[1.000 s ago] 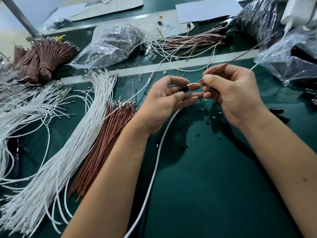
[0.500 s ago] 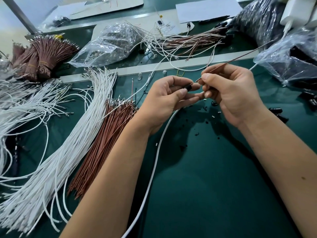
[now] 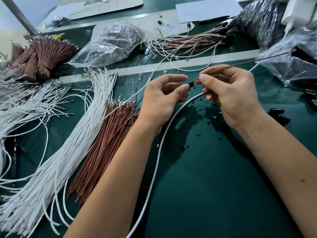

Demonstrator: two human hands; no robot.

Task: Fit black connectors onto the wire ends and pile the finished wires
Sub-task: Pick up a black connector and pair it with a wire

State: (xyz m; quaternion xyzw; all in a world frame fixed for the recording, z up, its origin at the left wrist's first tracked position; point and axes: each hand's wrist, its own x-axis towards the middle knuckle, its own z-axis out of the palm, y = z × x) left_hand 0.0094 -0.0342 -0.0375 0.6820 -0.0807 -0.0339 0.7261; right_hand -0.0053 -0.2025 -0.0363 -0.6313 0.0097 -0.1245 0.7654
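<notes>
Progress is judged early: a black connector [image 3: 191,85] is pinched by the left hand [image 3: 164,98], a brown wire [image 3: 240,64] pinched at its mouth by the right hand [image 3: 229,95]. Finished wires [image 3: 193,41] are piled behind; loose brown wires [image 3: 103,148] and white wires [image 3: 68,143] are left on the worktop [image 3: 205,186].

Two hands, left [image 3: 161,98] and right [image 3: 229,95]; one black connector [image 3: 191,85]; one held brown wire [image 3: 240,65]; one thick white cable [image 3: 154,172]; two white paper sheets [image 3: 207,9]; loose wires too many to count.

A wire-assembly workshop: green bench [image 3: 205,194] heaped with white wires [image 3: 56,152], brown wires [image 3: 103,152] and bagged parts [image 3: 111,43].
</notes>
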